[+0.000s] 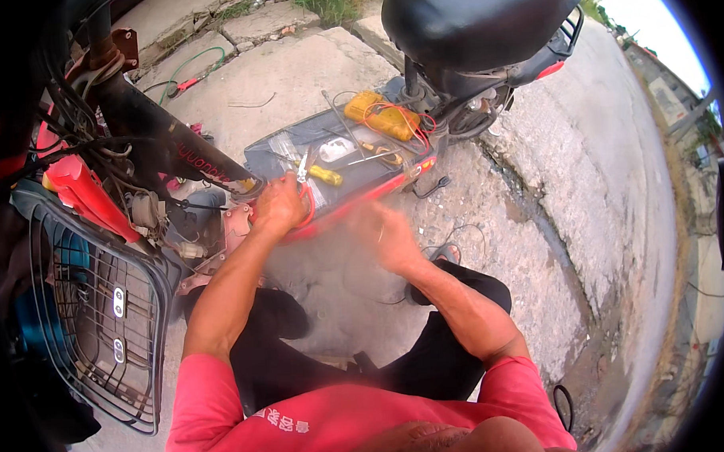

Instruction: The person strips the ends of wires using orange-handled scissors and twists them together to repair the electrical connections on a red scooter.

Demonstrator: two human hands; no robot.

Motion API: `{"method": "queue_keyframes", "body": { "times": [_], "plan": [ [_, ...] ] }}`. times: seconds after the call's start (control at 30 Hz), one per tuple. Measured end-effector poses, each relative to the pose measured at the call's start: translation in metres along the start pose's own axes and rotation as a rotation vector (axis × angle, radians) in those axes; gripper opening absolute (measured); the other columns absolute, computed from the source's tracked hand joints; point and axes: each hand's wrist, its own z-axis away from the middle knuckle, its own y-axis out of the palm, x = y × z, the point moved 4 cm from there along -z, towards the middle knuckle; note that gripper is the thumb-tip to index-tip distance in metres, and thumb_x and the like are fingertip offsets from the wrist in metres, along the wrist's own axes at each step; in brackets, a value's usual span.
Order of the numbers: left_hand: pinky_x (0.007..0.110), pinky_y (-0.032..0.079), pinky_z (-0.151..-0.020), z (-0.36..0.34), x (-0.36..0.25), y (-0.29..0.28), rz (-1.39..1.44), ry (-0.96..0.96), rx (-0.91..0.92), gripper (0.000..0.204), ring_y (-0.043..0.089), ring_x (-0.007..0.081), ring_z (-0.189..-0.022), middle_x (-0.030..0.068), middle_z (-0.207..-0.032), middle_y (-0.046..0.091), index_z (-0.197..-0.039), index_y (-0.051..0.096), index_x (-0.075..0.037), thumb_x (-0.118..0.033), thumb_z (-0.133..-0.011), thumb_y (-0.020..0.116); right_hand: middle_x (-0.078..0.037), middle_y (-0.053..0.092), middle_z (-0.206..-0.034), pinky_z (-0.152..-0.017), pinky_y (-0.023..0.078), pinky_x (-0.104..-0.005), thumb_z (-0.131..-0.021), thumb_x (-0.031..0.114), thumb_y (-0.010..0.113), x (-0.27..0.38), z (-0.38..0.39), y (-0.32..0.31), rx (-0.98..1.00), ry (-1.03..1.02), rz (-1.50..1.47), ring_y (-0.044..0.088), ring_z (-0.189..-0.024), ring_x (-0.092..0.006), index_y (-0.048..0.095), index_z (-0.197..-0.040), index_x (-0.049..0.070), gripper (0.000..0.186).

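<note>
a clear plastic bag (283, 146) lies on the dark footboard (264, 159) of a scooter, left of a white oblong package (336, 149) and a yellow boxy meter (382, 114) wound with red leads. the left hand (277, 205) closes its fingers around red-handled pliers (303, 194) at the footboard's near edge, beside a yellow-handled screwdriver (326, 175). the right hand (390, 234) hovers nearby, blurred; its grip cannot be told.
</note>
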Motion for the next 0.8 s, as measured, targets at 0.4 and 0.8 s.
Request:
{"method": "queue_keyframes", "body": {
  "times": [0.4,0.8],
  "plan": [
    [0.045,0.052,-0.08,0.09,-0.059,-0.072,0.528,0.562,-0.201,0.021,0.067,0.0362,-0.091,0.0166,-0.097,0.069,-0.101,0.068,-0.003,-0.012,-0.083,0.068,0.001,0.06,-0.076,-0.055,0.041,-0.0239,-0.092,0.012,0.066,-0.023,0.0,0.008,0.024,0.191,-0.102,0.05,-0.064,-0.0044,0.063,-0.095,-0.001,0.014],
    [0.043,0.049,-0.071,0.107,-0.048,-0.066,0.392,0.706,-0.44,0.015,0.064,0.0332,-0.078,0.0121,-0.082,0.064,-0.084,0.064,-0.003,-0.002,-0.071,0.071,-0.001,0.061,-0.08,-0.055,0.042,-0.0232,-0.091,0.017,0.066,-0.033,0.0,0.032,0.051,0.392,-0.328,0.051,-0.063,-0.0056,0.066,-0.099,0.0,0.018]
  ]
}}
